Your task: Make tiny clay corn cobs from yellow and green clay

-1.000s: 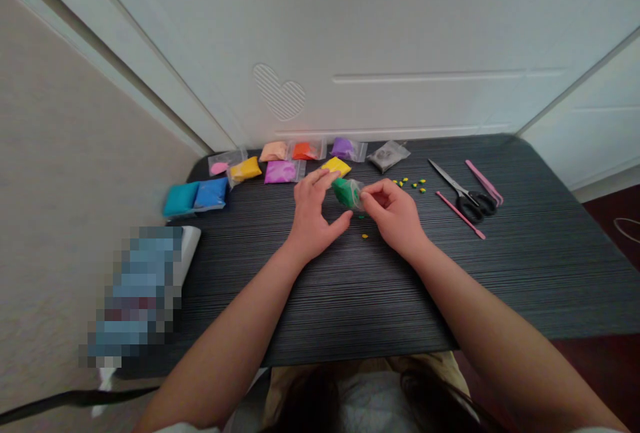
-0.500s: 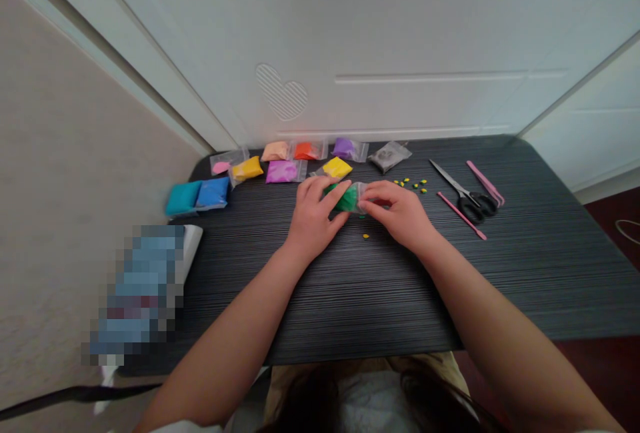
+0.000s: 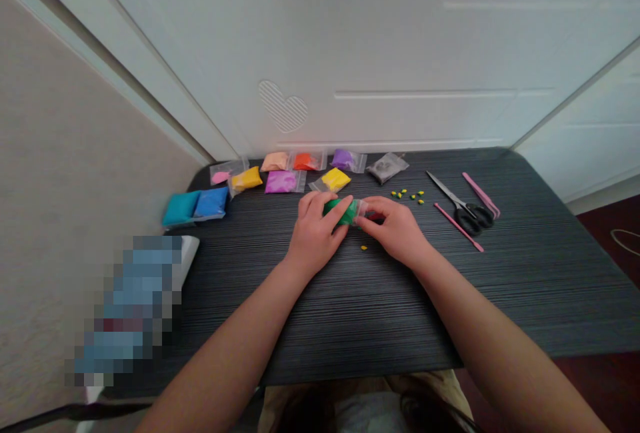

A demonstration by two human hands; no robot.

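Both of my hands hold a small clear zip bag of green clay (image 3: 346, 212) just above the dark table. My left hand (image 3: 320, 223) is closed over the bag's left part, its fingers covering some of the green. At the bag's clear right end, the thumb and fingers of my right hand (image 3: 393, 223) pinch the plastic edge. A small orange-yellow piece (image 3: 364, 248) lies on the table just below the bag. To the right of my right hand, several tiny yellow-and-green pieces (image 3: 413, 196) are scattered.
Bags of clay line the back, among them yellow (image 3: 336, 180), magenta (image 3: 281, 182), purple (image 3: 343, 158) and grey (image 3: 387, 167). Teal (image 3: 181, 208) and blue (image 3: 211, 203) packs lie left. Scissors (image 3: 463, 210), a pink stick tool (image 3: 457, 226) and pink tweezers (image 3: 481, 193) lie right.
The whole view has shifted slightly, so the table sits lower in the picture. Both hands stay on the green clay bag, with the right fingers still at its clear end.
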